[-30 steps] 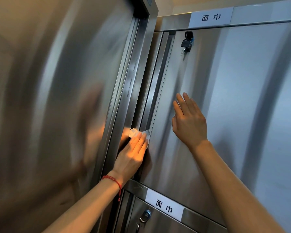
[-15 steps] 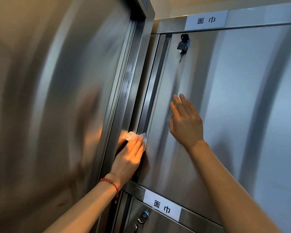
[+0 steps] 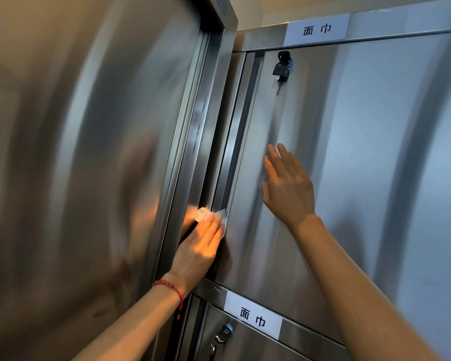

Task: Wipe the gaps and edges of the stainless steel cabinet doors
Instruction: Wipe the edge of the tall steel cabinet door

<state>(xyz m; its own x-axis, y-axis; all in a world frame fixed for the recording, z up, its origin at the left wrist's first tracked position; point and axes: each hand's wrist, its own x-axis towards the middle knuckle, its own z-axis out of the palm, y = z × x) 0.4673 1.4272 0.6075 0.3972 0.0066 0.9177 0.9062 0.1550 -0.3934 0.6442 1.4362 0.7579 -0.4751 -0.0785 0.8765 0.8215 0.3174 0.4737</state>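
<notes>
A: What filled most of the frame?

B: A tall steel panel [image 3: 89, 165] took the whole left half, its edge frame [image 3: 193, 152] running from the upper centre down to the lower centre. Right of it stood the stainless steel cabinet door [image 3: 362, 178], covering the centre and right.

A: And the gap between them?

B: A narrow, dark vertical channel [image 3: 235, 142] ran along the door's left edge, just right of the frame. It was tight; only fingertips and cloth fitted there. The door's face to the right lay broad and unobstructed.

A: Where were the hands?

B: The right hand [image 3: 288, 188] lay flat on the door face at centre, fingers straight and close together, pressing the steel. The left hand [image 3: 201, 246], lower centre, with a red bracelet [image 3: 171, 289] at its wrist, had its fingers stretched out, pressing a white wipe [image 3: 206, 214] against the door's left edge at the gap.

A: Smaller things?

B: A white label [image 3: 317, 29] sat on the rail above the door, another label [image 3: 253, 317] on the rail below. A black key [image 3: 281, 67] hung in the lock at the door's upper left; a second lock [image 3: 225, 332] showed on the lower door.
</notes>
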